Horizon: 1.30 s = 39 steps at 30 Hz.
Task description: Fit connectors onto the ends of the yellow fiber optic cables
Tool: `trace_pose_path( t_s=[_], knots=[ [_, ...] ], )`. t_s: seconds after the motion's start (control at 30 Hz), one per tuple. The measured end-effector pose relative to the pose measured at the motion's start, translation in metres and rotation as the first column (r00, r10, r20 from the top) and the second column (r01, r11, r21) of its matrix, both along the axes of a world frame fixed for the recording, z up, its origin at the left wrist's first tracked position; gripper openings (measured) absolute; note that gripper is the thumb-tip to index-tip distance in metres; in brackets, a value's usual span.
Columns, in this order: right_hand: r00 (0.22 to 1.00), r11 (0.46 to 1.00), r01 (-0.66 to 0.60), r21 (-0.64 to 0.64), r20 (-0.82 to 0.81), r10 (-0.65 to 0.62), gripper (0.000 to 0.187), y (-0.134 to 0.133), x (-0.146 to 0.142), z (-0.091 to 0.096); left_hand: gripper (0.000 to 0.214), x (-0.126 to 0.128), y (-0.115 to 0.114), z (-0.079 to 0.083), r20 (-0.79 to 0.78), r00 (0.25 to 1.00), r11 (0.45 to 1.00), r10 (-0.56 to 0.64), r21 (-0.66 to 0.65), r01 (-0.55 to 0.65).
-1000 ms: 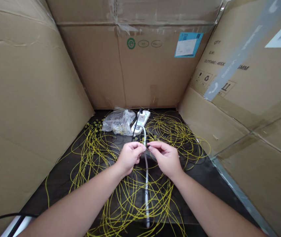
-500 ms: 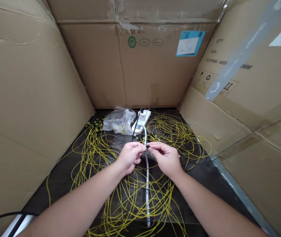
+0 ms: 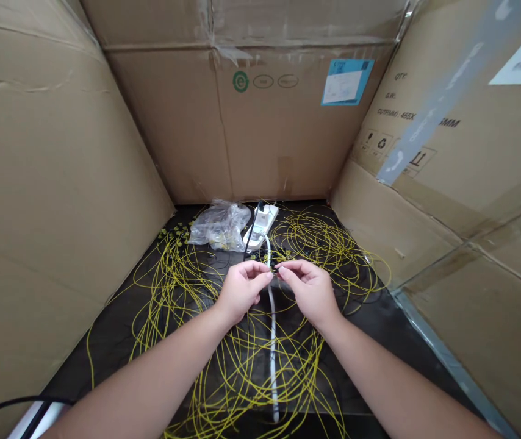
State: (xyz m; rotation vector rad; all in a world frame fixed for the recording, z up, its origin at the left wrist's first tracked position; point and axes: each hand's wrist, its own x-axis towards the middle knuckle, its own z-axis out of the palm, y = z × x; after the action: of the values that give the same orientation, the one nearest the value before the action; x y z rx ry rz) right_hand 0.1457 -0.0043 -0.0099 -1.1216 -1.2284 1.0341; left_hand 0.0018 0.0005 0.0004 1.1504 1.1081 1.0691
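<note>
My left hand [image 3: 242, 292] is closed in a pinch of thumb and forefinger, just left of the white power cord. What it pinches, if anything, is too small to make out. Facing it, my right hand [image 3: 313, 296] pinches a small black piece [image 3: 276, 270] at its fingertips. A narrow gap separates the two pinches. Under and around both hands lie loose thin yellow wires [image 3: 260, 390], spread over the dark surface. The white cord [image 3: 273, 341] runs beneath the fingertips toward the front edge.
A white power strip [image 3: 263, 222] with a black plug and cable stands at the back beside a crumpled clear plastic bag [image 3: 224, 222]. Coiled yellow wires [image 3: 319, 235] lie back right. Cardboard walls [image 3: 269, 140] enclose the back and both sides.
The fingertips of my two hands have drawn slightly apart. The camera view has shifted a little; the wires, strip and bag lie as before.
</note>
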Motion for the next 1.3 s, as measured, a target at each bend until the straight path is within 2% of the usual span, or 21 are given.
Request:
trace_pose_path(
  t_s=[0.13, 0.27, 0.37, 0.47, 0.57, 0.77, 1.07, 1.3],
  knots=[
    [1.0, 1.0, 0.015, 0.007, 0.006, -0.015, 0.019, 0.0007, -0.0003, 0.0005, 0.017, 0.0006, -0.001, 0.0027, -0.167, 0.986, 0.993, 0.023, 0.118, -0.003],
    [1.0, 1.0, 0.027, 0.002, 0.014, -0.027, 0.02, 0.0002, -0.0003, 0.0012, 0.014, 0.0005, -0.001, 0.0005, -0.197, 0.979, 0.973, 0.041, 0.232, 0.006],
    [1.0, 1.0, 0.027, -0.005, 0.015, -0.027, 0.021, 0.0005, 0.0003, 0.0008, 0.014, -0.0002, -0.0007, -0.0024, -0.201, 0.979, 0.967, 0.044, 0.256, 0.009],
    [0.999, 1.0, 0.023, -0.004, 0.029, -0.022, 0.02, 0.0006, 0.0007, 0.0009, 0.016, -0.0007, -0.0004, -0.004, -0.166, 0.986, 0.984, 0.018, 0.178, 0.012],
    [0.998, 1.0, 0.017, -0.006, 0.057, -0.017, 0.019, -0.0002, 0.0006, 0.002, 0.017, -0.0007, -0.0003, -0.004, -0.06, 0.998, 0.999, -0.011, 0.05, 0.014],
    [0.996, 1.0, 0.003, 0.024, 0.088, -0.005, 0.017, -0.0022, 0.0009, 0.0034, 0.019, -0.0008, 0.0, -0.0018, 0.18, 0.982, 0.986, -0.064, -0.139, 0.09],
    [0.994, 0.999, -0.006, 0.038, 0.112, 0.001, 0.017, -0.0026, 0.0014, 0.0015, 0.017, -0.0026, 0.0025, -0.0032, 0.263, 0.962, 0.97, -0.07, -0.206, 0.126],
    [0.994, 0.999, -0.013, 0.044, 0.112, 0.008, 0.017, -0.0022, 0.0005, 0.0029, 0.018, -0.0024, 0.0023, -0.0024, 0.243, 0.967, 0.97, -0.075, -0.207, 0.127]
  ],
)
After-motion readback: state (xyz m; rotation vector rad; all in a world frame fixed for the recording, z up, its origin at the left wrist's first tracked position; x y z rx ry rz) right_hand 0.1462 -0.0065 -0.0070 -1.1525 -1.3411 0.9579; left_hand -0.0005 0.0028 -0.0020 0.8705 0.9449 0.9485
